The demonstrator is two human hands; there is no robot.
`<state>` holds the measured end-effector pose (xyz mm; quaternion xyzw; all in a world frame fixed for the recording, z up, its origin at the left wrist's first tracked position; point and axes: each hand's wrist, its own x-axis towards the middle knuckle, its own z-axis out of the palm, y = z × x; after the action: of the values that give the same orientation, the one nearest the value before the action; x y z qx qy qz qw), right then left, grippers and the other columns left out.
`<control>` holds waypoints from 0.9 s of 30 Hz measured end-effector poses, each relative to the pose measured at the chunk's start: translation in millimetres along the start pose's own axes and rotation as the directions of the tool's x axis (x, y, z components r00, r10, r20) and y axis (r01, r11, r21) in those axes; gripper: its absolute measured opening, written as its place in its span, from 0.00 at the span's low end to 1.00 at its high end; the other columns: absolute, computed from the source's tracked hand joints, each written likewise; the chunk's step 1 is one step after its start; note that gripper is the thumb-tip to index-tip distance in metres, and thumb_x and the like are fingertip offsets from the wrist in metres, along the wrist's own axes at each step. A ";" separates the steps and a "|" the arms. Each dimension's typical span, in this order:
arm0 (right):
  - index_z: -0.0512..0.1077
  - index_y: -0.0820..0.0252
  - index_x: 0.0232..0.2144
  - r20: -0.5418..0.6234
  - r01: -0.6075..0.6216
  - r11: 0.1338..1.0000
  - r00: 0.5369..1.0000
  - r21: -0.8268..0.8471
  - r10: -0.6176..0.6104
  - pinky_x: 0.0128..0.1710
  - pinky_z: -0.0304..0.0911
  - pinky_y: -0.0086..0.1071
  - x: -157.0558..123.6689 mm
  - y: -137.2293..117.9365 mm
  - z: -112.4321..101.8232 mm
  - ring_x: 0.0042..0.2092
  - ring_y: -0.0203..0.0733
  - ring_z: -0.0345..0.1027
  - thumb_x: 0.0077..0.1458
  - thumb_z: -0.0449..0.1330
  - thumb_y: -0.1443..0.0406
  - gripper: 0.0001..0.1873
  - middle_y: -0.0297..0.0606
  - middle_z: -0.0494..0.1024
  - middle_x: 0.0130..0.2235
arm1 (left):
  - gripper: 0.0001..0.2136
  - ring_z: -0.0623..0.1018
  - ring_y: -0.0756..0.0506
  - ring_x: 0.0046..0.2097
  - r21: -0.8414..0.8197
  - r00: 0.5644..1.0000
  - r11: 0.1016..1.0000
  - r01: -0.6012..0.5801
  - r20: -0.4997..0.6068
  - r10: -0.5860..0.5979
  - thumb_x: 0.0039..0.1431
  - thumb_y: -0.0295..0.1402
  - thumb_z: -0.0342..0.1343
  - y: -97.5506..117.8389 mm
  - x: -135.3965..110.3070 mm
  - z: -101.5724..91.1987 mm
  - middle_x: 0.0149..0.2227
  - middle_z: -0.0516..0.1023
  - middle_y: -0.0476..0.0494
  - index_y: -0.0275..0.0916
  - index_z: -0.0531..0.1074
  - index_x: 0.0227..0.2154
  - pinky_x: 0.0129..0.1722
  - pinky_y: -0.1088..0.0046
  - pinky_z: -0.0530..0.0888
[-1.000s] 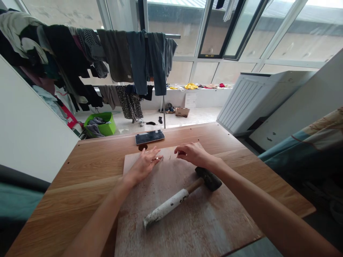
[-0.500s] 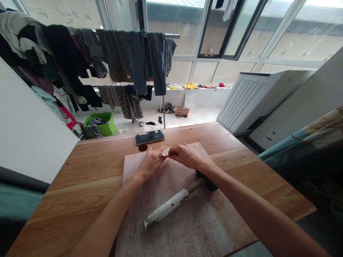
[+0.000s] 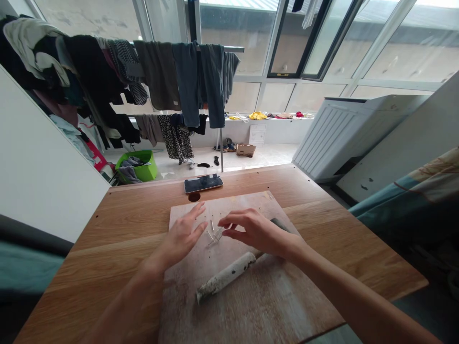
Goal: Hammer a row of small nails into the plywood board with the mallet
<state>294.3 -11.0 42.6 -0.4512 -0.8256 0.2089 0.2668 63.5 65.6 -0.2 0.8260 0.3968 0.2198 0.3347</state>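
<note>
Several thin silvery nails (image 3: 214, 235) are on a worn wooden board (image 3: 229, 306), some of them crossing, in the gap between my hands. To their left is my left hand (image 3: 182, 238), fingers stretched out, holding nothing. From the right, my right hand (image 3: 253, 230) hovers close to the nails with thumb and fingers apart. A hammer (image 3: 227, 276) lies slantwise across the board, its handle wrapped in stained white material. The hammer's dark head shows only in part behind my right hand.
The board rests on a brown wooden tabletop (image 3: 89, 248). A phone (image 3: 203, 183) lies behind it, beside a round hole (image 3: 194, 197). Beyond the table are a clothes rack with hanging laundry (image 3: 158, 71), a green basket (image 3: 148, 169) and a white ribbed appliance (image 3: 321, 138).
My hands were close together near the board's far edge. They have moved apart and nearer to me, their fingers have spread, and the nails now show between them.
</note>
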 end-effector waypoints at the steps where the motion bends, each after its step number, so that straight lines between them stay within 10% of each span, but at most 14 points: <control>1: 0.80 0.61 0.44 -0.025 0.006 1.000 1.000 0.008 -0.006 0.40 0.69 0.30 -6.0 -3.3 -3.7 0.37 0.38 0.78 0.67 0.63 0.66 0.07 0.41 0.84 0.40 | 0.26 0.68 0.37 0.69 0.054 0.999 0.999 0.004 -0.037 -0.002 0.67 0.44 0.50 -4.6 -6.0 -7.9 0.66 0.72 0.36 0.37 0.68 0.63 0.69 0.54 0.64; 7: 0.80 0.55 0.43 -0.276 -0.208 0.974 0.945 -0.087 0.177 0.41 0.72 0.34 -73.5 -0.2 -27.4 0.40 0.42 0.78 0.70 0.57 0.59 0.13 0.40 0.83 0.41 | 0.18 0.78 0.39 0.60 0.254 0.981 0.967 -0.016 -0.184 0.065 0.69 0.44 0.49 -34.7 -74.1 -30.5 0.58 0.79 0.42 0.44 0.75 0.54 0.61 0.56 0.75; 13: 0.78 0.58 0.48 -0.593 -0.695 0.706 0.628 -0.138 0.503 0.49 0.77 0.48 -167.6 42.1 -15.1 0.47 0.56 0.81 0.63 0.54 0.48 0.25 0.48 0.84 0.48 | 0.16 0.82 0.41 0.54 0.412 0.923 0.909 -0.060 -0.325 0.209 0.71 0.43 0.52 -47.8 -161.7 3.0 0.57 0.78 0.43 0.50 0.73 0.57 0.55 0.66 0.80; 20: 0.76 0.53 0.56 -0.537 -0.727 0.684 0.602 -0.062 0.591 0.64 0.67 0.49 -191.3 43.9 21.3 0.62 0.53 0.72 0.67 0.48 0.49 0.28 0.40 0.81 0.57 | 0.17 0.81 0.41 0.56 0.449 0.911 0.893 -0.034 -0.354 0.212 0.72 0.44 0.49 -31.2 -193.7 18.1 0.62 0.75 0.42 0.50 0.70 0.59 0.55 0.68 0.80; 27: 0.76 0.54 0.59 -0.448 -0.582 0.804 0.756 -0.125 0.477 0.64 0.67 0.50 -142.9 13.0 77.2 0.65 0.53 0.68 0.70 0.48 0.55 0.24 0.42 0.74 0.64 | 0.20 0.82 0.35 0.55 0.469 0.834 0.855 0.221 -0.546 0.084 0.68 0.45 0.52 -83.6 -222.8 -21.7 0.63 0.74 0.52 0.62 0.68 0.61 0.48 0.57 0.85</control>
<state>318.4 -134.9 -60.4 -0.7309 -0.6105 0.0722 0.2964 -123.7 -66.5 -68.0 0.7712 0.5499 0.3201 -0.0178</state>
